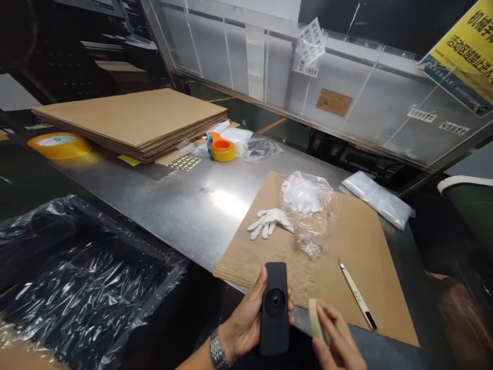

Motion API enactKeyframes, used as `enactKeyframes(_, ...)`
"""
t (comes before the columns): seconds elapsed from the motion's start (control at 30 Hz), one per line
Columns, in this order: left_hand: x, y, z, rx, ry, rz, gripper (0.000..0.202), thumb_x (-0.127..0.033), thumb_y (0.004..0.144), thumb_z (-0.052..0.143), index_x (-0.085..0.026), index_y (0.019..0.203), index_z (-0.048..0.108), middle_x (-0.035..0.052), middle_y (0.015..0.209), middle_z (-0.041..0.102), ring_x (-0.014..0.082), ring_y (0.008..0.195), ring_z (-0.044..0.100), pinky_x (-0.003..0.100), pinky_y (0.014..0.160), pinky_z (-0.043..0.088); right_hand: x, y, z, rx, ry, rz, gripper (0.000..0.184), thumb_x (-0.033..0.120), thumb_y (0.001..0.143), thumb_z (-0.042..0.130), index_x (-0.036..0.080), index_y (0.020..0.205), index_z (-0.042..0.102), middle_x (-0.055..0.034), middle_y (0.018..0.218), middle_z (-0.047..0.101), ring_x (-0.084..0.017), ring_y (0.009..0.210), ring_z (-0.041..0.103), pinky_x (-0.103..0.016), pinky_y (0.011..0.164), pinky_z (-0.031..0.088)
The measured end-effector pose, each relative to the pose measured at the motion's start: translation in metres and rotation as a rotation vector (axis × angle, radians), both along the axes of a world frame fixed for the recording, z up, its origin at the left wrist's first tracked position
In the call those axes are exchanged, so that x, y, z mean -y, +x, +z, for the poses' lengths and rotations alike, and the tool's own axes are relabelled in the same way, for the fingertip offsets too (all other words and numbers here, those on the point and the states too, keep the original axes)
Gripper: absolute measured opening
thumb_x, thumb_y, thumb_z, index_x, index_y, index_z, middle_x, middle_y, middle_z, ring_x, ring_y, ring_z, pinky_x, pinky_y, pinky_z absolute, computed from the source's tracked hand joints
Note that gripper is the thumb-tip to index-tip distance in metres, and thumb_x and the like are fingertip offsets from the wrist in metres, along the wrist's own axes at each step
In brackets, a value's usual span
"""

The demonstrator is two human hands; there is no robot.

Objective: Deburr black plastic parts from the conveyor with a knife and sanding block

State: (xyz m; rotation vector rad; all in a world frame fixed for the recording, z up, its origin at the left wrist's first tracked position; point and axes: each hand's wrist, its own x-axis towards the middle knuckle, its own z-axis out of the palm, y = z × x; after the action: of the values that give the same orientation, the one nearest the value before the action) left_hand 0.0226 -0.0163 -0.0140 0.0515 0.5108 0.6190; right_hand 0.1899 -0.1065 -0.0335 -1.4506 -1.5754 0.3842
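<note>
My left hand (245, 325) is closed around a black oblong block (275, 326) with a round recess in its face, held upright near the table's front edge. To its right, my right hand (339, 336) grips a narrow cream-coloured ring, which looks like a roll of masking tape (314, 319), between thumb and fingers. The ring and the block are apart. Beyond both hands lies a sheet of cardboard (250, 257). On it are a white glove (269, 222), a clear plastic bag with something white inside (304, 198), and a pale-handled knife marked A26 (356, 293).
A tall cardboard stack (131, 115) stands at the back left, beside a roll of yellow tape (59, 145) and an orange tape dispenser (221, 146). Black plastic sheeting (92, 277) lies at left. A clear-wrapped packet (379, 198) rests at right. A transparent panel (285, 77) borders the back.
</note>
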Motion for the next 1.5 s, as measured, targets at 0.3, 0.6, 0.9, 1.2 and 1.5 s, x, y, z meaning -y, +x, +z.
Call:
enactKeyframes(0.3, 0.015, 0.004, -0.002, -0.060, 0.146, -0.011, 0.063, -0.056, 0.086, 0.034, -0.016, 0.135, 0.038, 0.0092, 0.097, 0.068, 0.0158, 0.073, 0.064, 0.028, 0.076, 0.047, -0.043, -0.033, 0.040, 0.277, 0.226, 0.459, 0.048, 0.013, 0.087, 0.044, 0.017, 0.135, 0.040, -0.0137, 0.110, 0.052, -0.024, 0.108, 0.048, -0.040, 0.084, 0.050)
enactKeyframes(0.6, 0.012, 0.011, -0.007, -0.273, 0.219, -0.046, 0.070, -0.065, 0.083, 0.025, -0.018, 0.131, 0.045, -0.0002, 0.054, 0.057, 0.0110, 0.039, 0.047, 0.022, 0.041, 0.035, -0.048, -0.034, 0.046, 0.400, 0.087, 0.371, 0.049, 0.006, 0.082, 0.046, 0.017, 0.129, 0.045, -0.0142, 0.108, 0.055, -0.024, 0.099, 0.052, -0.042, 0.080, 0.050)
enactKeyframes(0.9, 0.003, 0.010, -0.004, 0.039, -0.095, -0.007, 0.064, -0.062, 0.080, 0.042, -0.034, 0.136, 0.028, -0.0030, 0.057, 0.050, 0.0119, 0.049, 0.051, 0.019, 0.049, 0.034, 0.002, -0.067, 0.002, 0.240, 0.090, 0.190, 0.041, 0.011, 0.080, 0.054, 0.028, 0.117, 0.056, -0.0076, 0.102, 0.060, -0.022, 0.095, 0.059, -0.035, 0.080, 0.053)
enactKeyframes(1.2, -0.004, 0.012, -0.003, 0.094, -0.344, 0.186, 0.033, -0.054, 0.083, 0.043, -0.024, 0.087, 0.058, -0.0019, 0.058, 0.045, 0.0083, 0.047, 0.045, 0.018, 0.047, 0.043, 0.006, -0.051, 0.000, 0.205, 0.164, 0.178, 0.043, 0.023, 0.081, 0.059, 0.031, 0.123, 0.054, -0.0088, 0.098, 0.063, -0.027, 0.089, 0.063, -0.042, 0.069, 0.057)
enactKeyframes(1.5, -0.007, -0.001, 0.006, -0.006, -0.328, 0.257, 0.030, -0.042, 0.087, 0.039, -0.018, 0.084, 0.056, -0.0008, 0.058, 0.048, 0.0081, 0.044, 0.045, 0.017, 0.040, 0.040, 0.002, -0.023, -0.023, 0.403, 0.381, 0.119, 0.042, 0.011, 0.079, 0.058, 0.033, 0.115, 0.058, -0.0041, 0.095, 0.063, -0.021, 0.089, 0.063, -0.033, 0.067, 0.058)
